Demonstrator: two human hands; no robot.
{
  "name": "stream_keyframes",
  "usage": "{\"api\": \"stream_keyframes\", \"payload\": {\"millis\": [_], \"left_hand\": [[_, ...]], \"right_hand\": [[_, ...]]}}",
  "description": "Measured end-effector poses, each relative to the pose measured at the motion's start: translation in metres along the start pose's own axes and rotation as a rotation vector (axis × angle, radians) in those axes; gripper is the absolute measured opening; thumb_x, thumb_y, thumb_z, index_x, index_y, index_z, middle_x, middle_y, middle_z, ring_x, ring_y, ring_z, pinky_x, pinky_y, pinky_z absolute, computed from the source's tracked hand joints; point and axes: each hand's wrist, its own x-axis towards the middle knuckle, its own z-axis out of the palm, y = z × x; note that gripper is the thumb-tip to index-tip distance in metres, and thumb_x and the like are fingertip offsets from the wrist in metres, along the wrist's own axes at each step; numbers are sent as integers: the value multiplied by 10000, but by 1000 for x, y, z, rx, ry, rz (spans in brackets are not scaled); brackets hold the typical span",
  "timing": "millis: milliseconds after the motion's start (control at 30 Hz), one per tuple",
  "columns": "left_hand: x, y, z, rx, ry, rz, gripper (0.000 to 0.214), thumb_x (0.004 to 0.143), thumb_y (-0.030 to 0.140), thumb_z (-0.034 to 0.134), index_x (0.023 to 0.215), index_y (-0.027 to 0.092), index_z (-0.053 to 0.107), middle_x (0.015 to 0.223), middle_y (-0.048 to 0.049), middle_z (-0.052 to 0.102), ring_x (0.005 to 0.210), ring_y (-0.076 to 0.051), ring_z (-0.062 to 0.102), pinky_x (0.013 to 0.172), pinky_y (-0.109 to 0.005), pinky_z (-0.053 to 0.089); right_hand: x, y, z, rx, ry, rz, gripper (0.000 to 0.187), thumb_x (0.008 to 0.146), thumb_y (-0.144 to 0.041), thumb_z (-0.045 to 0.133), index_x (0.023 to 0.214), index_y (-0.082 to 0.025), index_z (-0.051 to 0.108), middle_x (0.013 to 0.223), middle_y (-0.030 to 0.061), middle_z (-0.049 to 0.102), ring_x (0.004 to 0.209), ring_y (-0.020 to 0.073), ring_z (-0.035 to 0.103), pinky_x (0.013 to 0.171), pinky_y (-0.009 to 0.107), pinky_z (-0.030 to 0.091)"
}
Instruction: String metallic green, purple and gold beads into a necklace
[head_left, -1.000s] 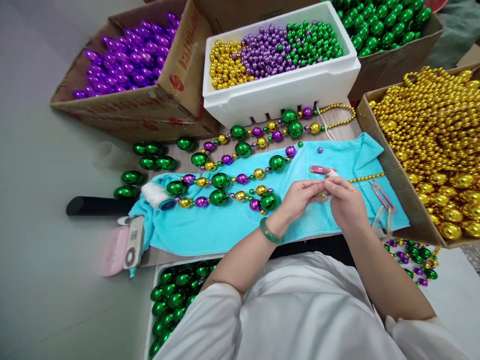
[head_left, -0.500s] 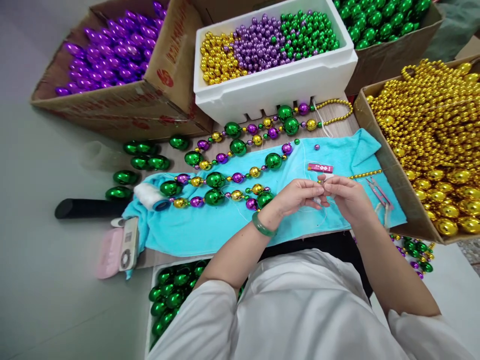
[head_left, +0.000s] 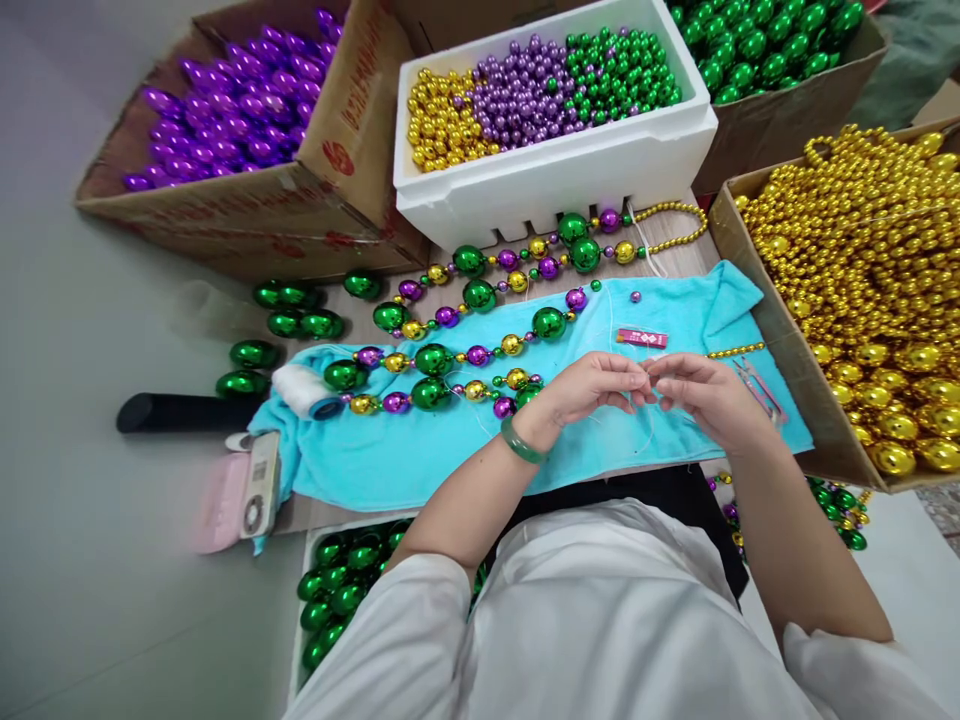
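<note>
My left hand [head_left: 592,388], with a green bangle at the wrist, and my right hand [head_left: 701,395] meet fingertip to fingertip over a turquoise towel [head_left: 420,450]. Both pinch a thin clear thread [head_left: 651,432] that loops below them. Strands of green, gold and purple beads [head_left: 450,375] lie on the towel to the left of my left hand. A short row of small gold beads [head_left: 735,350] lies just beyond my right hand. A small pink packet [head_left: 641,338] rests on the towel right above my fingers.
A white foam box [head_left: 555,180] of small gold, purple and green beads stands behind. Cardboard boxes hold purple beads [head_left: 225,110], green beads [head_left: 765,45] and gold beads [head_left: 870,260]. A thread spool [head_left: 300,390], snips [head_left: 757,385], a black tube [head_left: 172,412] and a tray of green beads [head_left: 352,590] lie nearby.
My hands have sunk a little toward the towel, staying pinched together on the thread. The pink packet, partly covered before, now shows whole above my fingers.
</note>
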Motion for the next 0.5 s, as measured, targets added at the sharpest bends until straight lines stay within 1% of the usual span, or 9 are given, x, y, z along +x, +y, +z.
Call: {"api": "stream_keyframes", "payload": {"millis": [67,100,167,200,267,367,433,500], "left_hand": [[-1,2,-4,8,5,-30,327,640,389,836,747,107,711,723,-70,698,673,-125,653,606,-222,491],[-2,3,-5,17,-3,-49,328,639,390,836,751,108,710,703,-69,695,675,-137,665,592,-221,492],[-2,5,-7,44,-48,-98,337,627,397,842,746,111,710,654,-65,684,659,-154,678,559,-221,488],[-1,5,-6,62,-82,-128,344,618,404,847,743,113,713,638,-64,681,642,-155,678,545,-221,485],[0,6,-5,99,-146,-180,362,603,427,853,733,117,719,624,-65,683,598,-144,664,526,-219,480],[2,8,0,148,-197,-222,372,592,460,853,702,129,726,575,-47,665,531,-121,626,509,-218,472],[3,9,2,172,-208,-227,371,591,470,851,695,134,735,533,-31,639,500,-108,601,503,-216,467],[3,10,3,183,-210,-231,368,592,472,850,704,138,746,512,-23,622,484,-99,583,499,-212,462]], "right_hand": [[-4,-6,-11,-176,15,26,295,656,-341,807,913,-204,762,815,41,715,574,114,580,499,245,466],[-6,-9,-16,-245,37,31,292,668,-347,800,917,-198,764,745,33,701,517,100,544,459,236,438],[-7,-11,-21,-287,54,14,269,676,-346,797,894,-191,773,696,31,688,473,85,498,421,230,400],[-6,-10,-21,-261,33,-3,267,671,-340,802,893,-192,777,716,37,694,489,88,505,425,230,401],[-4,-7,-19,-169,-60,-27,290,651,-311,818,918,-202,785,775,44,705,548,97,535,458,233,423],[-1,-1,-14,-46,-222,-10,332,657,-281,819,978,-208,786,737,29,686,577,101,540,487,235,425],[0,1,-14,-15,-279,0,327,677,-277,809,995,-204,785,707,25,681,577,104,538,496,239,425],[-1,0,-15,-24,-291,4,314,683,-268,809,991,-209,786,725,30,697,586,108,552,502,239,429]]}}
